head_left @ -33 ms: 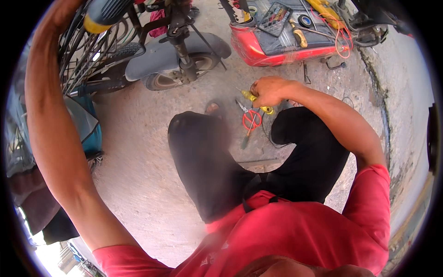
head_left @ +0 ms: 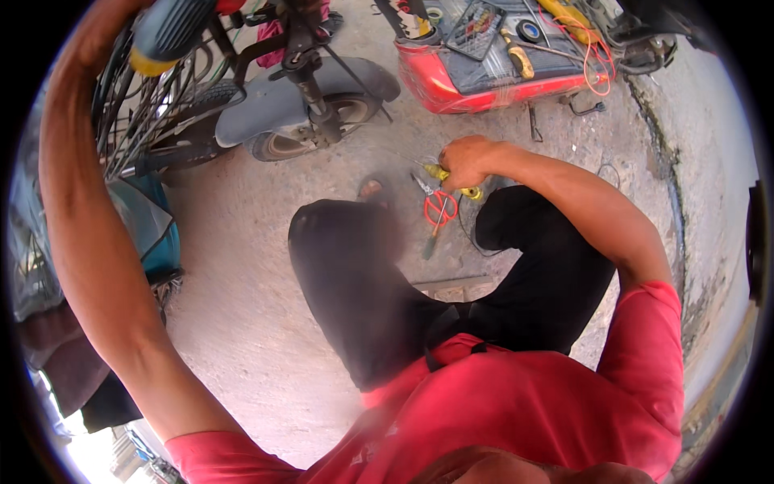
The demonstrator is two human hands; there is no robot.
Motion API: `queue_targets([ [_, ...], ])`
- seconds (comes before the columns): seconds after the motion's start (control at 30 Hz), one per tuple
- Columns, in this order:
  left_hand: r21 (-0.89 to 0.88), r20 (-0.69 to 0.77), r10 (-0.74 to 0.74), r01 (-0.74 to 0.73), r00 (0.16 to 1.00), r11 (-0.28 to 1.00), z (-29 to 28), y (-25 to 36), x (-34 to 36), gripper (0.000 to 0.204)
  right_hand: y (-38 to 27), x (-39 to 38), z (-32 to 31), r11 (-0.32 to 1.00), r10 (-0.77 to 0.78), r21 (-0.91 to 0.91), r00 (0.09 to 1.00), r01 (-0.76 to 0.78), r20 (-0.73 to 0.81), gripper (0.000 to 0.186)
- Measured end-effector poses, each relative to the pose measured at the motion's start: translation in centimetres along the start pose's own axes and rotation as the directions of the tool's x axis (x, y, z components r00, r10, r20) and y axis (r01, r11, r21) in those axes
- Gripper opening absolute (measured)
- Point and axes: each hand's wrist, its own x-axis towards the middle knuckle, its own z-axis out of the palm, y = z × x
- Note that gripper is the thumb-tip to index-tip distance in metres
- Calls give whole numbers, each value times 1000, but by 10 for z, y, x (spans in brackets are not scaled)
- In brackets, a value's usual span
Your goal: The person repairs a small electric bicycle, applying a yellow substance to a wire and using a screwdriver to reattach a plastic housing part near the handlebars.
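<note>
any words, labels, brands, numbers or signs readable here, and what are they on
None can be read.
Red shirt: pale print on the chest, too blurred to read.
Tape roll: any lettering is too small to make out.
Dark rectangular case: any markings are too small to tell.
Yellow-handled tool in the right hand: no legible lettering.

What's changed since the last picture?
The yellow-handled tool in the right hand seems tilted slightly flatter, its shaft end dipping a little toward the person. Nothing was visibly taken hold of or let go. The red-handled scissors and red-edged tray stayed put; the view itself shifted slightly.
</note>
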Motion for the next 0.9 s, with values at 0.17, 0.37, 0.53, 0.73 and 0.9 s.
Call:
queue_targets([
  [0.17,40,88,-18,14,996,999,26,-30,46,88,61,70,76,976,198,64,969,-209,145,49],
  [0.37,116,77,-245,236,966,965,37,-38,24,82,103,175,162,995,96,-4,988,-96,123,46],
  [0.53,149,66,-386,373,920,916,42,-43,20,77,104,260,167,984,58,175,987,-31,-150,29],
  [0.73,183,71,-488,469,870,864,49,-52,28,71,85,375,131,881,279,473,811,-3,-514,27],
  [0.9,195,51,-543,525,838,829,48,-55,21,66,81,408,114,839,416,538,731,-79,-541,26],
])
